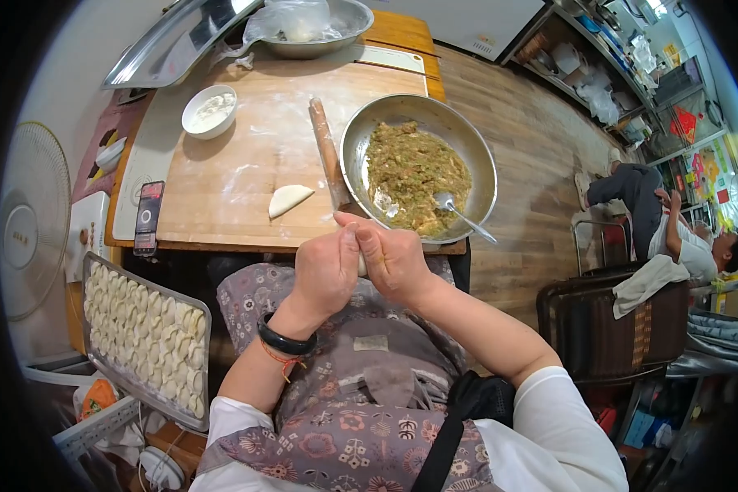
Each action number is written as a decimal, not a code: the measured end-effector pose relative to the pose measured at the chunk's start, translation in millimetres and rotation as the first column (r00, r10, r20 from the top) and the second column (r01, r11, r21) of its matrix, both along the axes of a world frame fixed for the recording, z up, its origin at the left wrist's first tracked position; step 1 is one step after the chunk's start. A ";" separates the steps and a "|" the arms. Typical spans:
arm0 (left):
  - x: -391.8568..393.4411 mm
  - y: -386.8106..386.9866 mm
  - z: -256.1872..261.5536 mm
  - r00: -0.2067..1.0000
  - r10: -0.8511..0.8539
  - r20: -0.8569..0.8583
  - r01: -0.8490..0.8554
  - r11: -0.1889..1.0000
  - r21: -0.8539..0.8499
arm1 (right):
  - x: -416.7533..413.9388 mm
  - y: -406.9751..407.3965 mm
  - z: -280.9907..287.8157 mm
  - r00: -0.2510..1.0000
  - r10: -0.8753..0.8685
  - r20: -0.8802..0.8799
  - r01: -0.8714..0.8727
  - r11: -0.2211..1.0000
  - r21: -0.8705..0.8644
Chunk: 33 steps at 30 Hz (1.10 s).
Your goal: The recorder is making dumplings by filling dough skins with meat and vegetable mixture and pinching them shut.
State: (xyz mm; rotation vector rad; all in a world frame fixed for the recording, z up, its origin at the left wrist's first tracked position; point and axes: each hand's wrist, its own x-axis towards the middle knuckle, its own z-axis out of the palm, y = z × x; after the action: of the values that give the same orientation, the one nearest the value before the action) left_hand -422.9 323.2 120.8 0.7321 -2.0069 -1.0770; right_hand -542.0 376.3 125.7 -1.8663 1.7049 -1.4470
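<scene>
At the table's front edge, my left hand (328, 270) and my right hand (396, 261) are pressed together, thumbs side by side. Between them a sliver of pale dough, apparently a dumpling (362, 265), shows; the rest is hidden by my fingers. A half-moon piece of dough (290, 200) lies on the floured wooden board (240, 178), left of my hands. Beyond them a wooden rolling pin (326, 144) rests against a large metal bowl (486, 154). Inside is minced green-brown filling (418, 166), with a metal spoon (467, 218) leaning on the rim.
A metal tray (206, 357) with rows of dumplings stands low at the left, near a fan (34, 215). On the table are a white bowl of flour (210, 112), a phone (149, 218) and another metal bowl (350, 34). At right, a person (670, 215) sits beyond a chair (609, 326).
</scene>
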 end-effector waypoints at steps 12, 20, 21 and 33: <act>58.6 -32.6 -32.2 0.991 0.079 -0.105 -0.015 0.863 0.505 | 30.8 -38.9 -6.7 0.965 0.233 0.119 -0.260 0.817 0.515; 108.2 -101.7 -77.6 0.813 0.353 0.463 -0.293 0.935 -0.199 | 19.9 -48.1 -67.6 0.925 0.329 -0.188 -0.185 0.825 0.534; 112.4 -104.4 -81.3 0.595 0.441 0.672 -0.260 0.896 -0.359 | 17.4 -49.7 -79.7 0.854 0.362 -0.373 -0.193 0.887 0.419; 109.6 -129.0 -92.6 0.799 0.491 0.349 -0.485 0.867 -0.109 | 3.6 -60.9 -119.8 0.771 0.477 -0.422 -0.344 0.870 0.354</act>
State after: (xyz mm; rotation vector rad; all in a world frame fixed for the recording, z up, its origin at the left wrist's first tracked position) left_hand -313.3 194.2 28.2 1.4412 -1.9477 -0.6454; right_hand -538.4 315.4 5.9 -2.3974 1.4237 -0.5641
